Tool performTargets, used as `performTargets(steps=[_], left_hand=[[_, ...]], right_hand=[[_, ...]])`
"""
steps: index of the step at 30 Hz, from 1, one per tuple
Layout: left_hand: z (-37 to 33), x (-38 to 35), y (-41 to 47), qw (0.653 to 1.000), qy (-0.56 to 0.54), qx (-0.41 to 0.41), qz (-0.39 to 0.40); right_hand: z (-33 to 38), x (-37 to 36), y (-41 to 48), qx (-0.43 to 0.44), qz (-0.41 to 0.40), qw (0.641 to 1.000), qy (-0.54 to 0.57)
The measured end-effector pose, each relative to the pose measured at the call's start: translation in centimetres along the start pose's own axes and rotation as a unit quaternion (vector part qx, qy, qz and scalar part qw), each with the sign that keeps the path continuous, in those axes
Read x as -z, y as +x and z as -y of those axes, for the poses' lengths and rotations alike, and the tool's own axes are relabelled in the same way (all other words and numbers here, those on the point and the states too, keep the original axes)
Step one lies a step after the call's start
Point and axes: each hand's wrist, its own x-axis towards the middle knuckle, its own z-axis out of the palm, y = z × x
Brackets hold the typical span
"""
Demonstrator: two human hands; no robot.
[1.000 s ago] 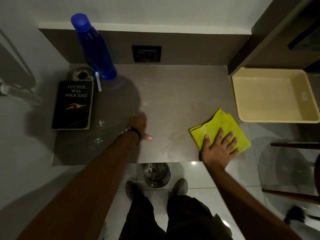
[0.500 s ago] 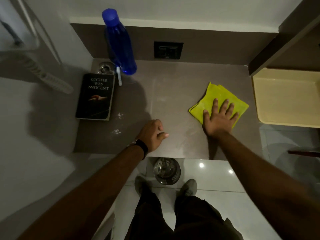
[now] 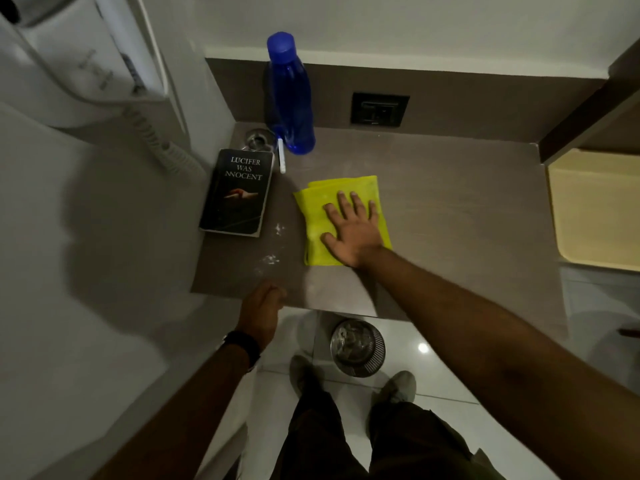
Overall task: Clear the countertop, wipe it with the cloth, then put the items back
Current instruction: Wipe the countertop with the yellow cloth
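My right hand (image 3: 353, 230) lies flat, fingers spread, pressing a folded yellow cloth (image 3: 313, 199) onto the grey-brown countertop (image 3: 450, 220). The cloth sits left of centre, just right of a black book (image 3: 237, 192). White powdery specks (image 3: 272, 259) lie between book and cloth. A tall blue bottle (image 3: 291, 98) stands at the back left, with a white pen (image 3: 281, 157) and a small metal dish (image 3: 258, 138) beside it. My left hand (image 3: 261, 311), loosely curled and holding nothing, rests at the counter's front edge.
A cream plastic tray (image 3: 595, 209) sits at the right end. A wall-mounted white hair dryer with coiled cord (image 3: 166, 150) hangs on the left. A black socket (image 3: 379, 109) is in the back panel. A metal bin (image 3: 356, 346) stands on the tiled floor below.
My right hand has slid the cloth leftward across the counter, from the right front edge to beside the book. My left hand has drawn back to the front edge.
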Motion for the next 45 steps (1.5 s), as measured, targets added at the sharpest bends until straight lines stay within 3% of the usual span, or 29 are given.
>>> performTargets(steps=[4, 11, 15, 18, 23, 26, 31, 37, 40, 45], left_hand=[[-0.2, 1.9, 1.3, 0.999, -0.002, 0.037, -0.017], [-1.9, 4.6, 4.6, 0.994, 0.086, 0.019, -0.064], [-1.8, 5.8, 5.3, 0.984, 0.146, 0.000, -0.105], [-1.3, 6.3, 5.5, 0.982, 0.145, 0.051, -0.109], [-0.3, 6.9, 5.6, 0.985, 0.122, 0.065, -0.103], [0.5, 6.8, 5.3, 0.987, 0.119, 0.046, -0.100], [2.0, 6.0, 4.2, 0.987, 0.129, 0.046, -0.086], [3.1, 6.2, 4.1, 0.988, 0.109, 0.074, -0.085], [2.7, 6.8, 4.4, 0.988, 0.093, 0.068, -0.101], [2.0, 8.1, 4.9, 0.988, 0.057, 0.070, -0.125]], right_hand=[[5.6, -0.3, 1.4, 0.030, 0.017, 0.999, 0.022], [11.7, -5.2, -2.6, 0.142, 0.046, 0.985, -0.081], [13.0, -7.4, -5.3, 0.225, 0.045, 0.971, -0.070], [12.8, -8.2, -6.2, 0.272, 0.049, 0.956, -0.096], [9.9, -6.7, -4.7, 0.321, 0.040, 0.940, -0.108], [7.1, -4.9, -3.5, 0.276, 0.030, 0.955, -0.104], [-0.6, -1.9, -3.1, 0.088, -0.013, 0.994, -0.064], [-11.3, -0.5, -6.5, -0.104, -0.074, 0.991, -0.033], [-12.1, -0.6, -7.0, -0.146, -0.079, 0.986, -0.030], [-7.2, -1.3, -5.0, -0.183, -0.066, 0.981, -0.014]])
